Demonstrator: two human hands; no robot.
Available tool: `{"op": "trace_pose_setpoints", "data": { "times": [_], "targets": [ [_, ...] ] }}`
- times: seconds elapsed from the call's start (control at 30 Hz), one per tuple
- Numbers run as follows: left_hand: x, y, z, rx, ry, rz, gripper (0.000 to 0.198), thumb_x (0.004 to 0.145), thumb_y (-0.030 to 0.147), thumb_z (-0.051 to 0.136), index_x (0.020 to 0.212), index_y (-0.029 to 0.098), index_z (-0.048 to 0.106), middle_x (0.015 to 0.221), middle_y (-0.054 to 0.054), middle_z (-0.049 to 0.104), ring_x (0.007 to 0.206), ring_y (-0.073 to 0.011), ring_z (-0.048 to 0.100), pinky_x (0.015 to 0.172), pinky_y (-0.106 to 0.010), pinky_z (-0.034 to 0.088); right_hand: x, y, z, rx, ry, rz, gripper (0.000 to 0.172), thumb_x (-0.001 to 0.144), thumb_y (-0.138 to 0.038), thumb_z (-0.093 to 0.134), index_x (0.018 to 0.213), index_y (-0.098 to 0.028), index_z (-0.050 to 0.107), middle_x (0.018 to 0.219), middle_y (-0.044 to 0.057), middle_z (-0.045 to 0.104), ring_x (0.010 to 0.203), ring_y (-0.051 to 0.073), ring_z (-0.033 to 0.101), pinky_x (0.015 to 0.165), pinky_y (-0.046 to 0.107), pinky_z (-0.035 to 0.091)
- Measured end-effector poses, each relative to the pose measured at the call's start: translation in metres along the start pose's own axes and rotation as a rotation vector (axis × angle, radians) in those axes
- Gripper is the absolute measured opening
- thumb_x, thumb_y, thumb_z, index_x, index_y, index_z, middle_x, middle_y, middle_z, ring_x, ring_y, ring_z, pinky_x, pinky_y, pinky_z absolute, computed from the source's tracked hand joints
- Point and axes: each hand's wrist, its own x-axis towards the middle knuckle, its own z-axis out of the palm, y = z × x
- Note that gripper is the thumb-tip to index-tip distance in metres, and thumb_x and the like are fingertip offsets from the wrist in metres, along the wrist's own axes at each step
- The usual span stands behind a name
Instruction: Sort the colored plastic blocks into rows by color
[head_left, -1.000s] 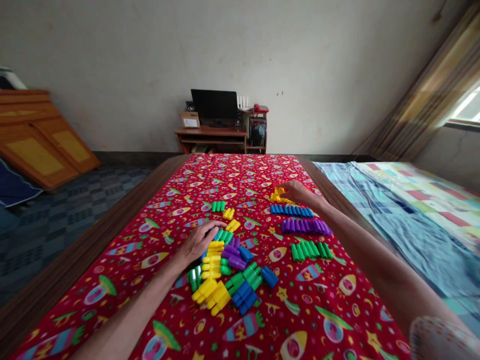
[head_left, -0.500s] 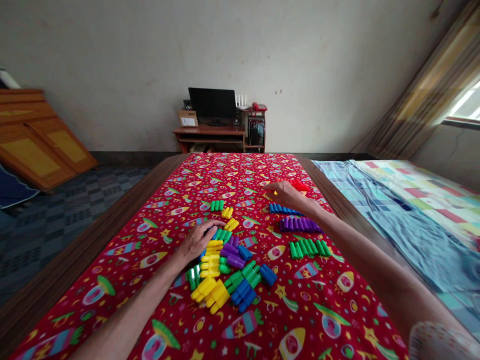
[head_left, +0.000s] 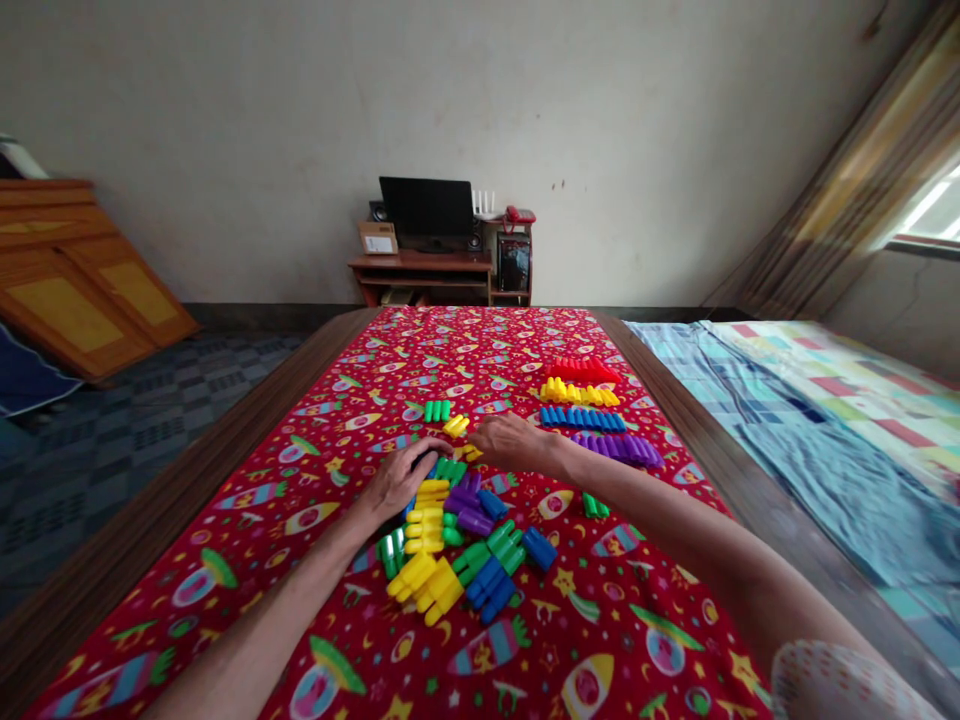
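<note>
My left hand rests at the left edge of a loose pile of plastic building blocks, its fingers extended over a blue one. In the pile lie yellow blocks, purple blocks, green blocks and blue blocks. My right hand is at the pile's far side, just over a yellow block; its fingertips point down and are partly hidden. Beyond the fingers lie another yellow block and a green block.
On the right are rows of red blocks, yellow blocks, blue blocks and purple blocks. My right forearm covers most of a green row. A red patterned cloth covers the table. A bed stands to the right.
My right hand has moved left and nearer, from the yellow row to the pile's far side. The yellow row now shows fully. My left hand stays in place.
</note>
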Motion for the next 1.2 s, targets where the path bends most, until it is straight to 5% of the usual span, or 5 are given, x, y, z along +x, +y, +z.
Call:
{"op": "trace_pose_setpoints", "data": {
  "times": [0.27,0.47,0.8,1.0,1.2],
  "targets": [
    [0.000,-0.004,0.001,-0.011,0.011,0.023,0.037,0.090,0.044,0.041,0.099,0.021,0.069,0.103,-0.006,0.075,0.096,-0.0248,0.069,0.089,-0.035,0.052,-0.058,0.073,-0.016,0.050,0.331,0.580,0.030,0.095,-0.036,0.051,0.107,-0.012,0.065,0.098,0.014,0.071,0.089,0.020,0.064,0.073,0.026,0.041],
    [0.000,-0.006,0.002,0.010,0.005,0.014,0.040,0.090,0.047,0.041,0.100,0.020,0.069,0.104,-0.007,0.075,0.099,-0.0253,0.068,0.092,-0.034,0.050,-0.086,0.123,-0.007,0.069,0.179,0.999,0.036,0.094,-0.041,0.049,0.091,-0.011,0.069,0.084,0.014,0.070,0.075,0.021,0.063,0.061,0.027,0.038],
    [0.000,-0.006,0.001,0.016,0.006,0.026,0.040,0.091,0.045,0.040,0.100,0.019,0.068,0.104,-0.008,0.074,0.101,-0.0254,0.067,0.091,-0.035,0.050,-0.085,0.121,-0.008,0.124,0.010,1.046,0.041,0.095,-0.043,0.049,0.107,-0.008,0.068,0.106,0.021,0.069,0.101,0.029,0.065,0.076,0.032,0.046],
    [0.000,-0.007,0.002,0.024,0.009,0.027,0.039,0.091,0.045,0.040,0.099,0.019,0.068,0.103,-0.007,0.075,0.100,-0.0254,0.067,0.092,-0.035,0.050,-0.088,0.119,-0.020,0.089,0.055,1.105,0.042,0.099,-0.040,0.039,0.110,-0.011,0.067,0.114,0.020,0.067,0.110,0.029,0.062,0.086,0.033,0.046],
    [0.000,-0.007,0.001,0.020,0.009,0.028,0.039,0.091,0.044,0.040,0.100,0.019,0.069,0.103,-0.007,0.075,0.101,-0.0250,0.067,0.093,-0.034,0.050,-0.090,0.126,-0.020,0.065,0.036,0.930,0.029,0.094,-0.022,0.046,0.106,-0.012,0.070,0.108,0.016,0.070,0.105,0.025,0.063,0.083,0.028,0.046]
  ]
}}
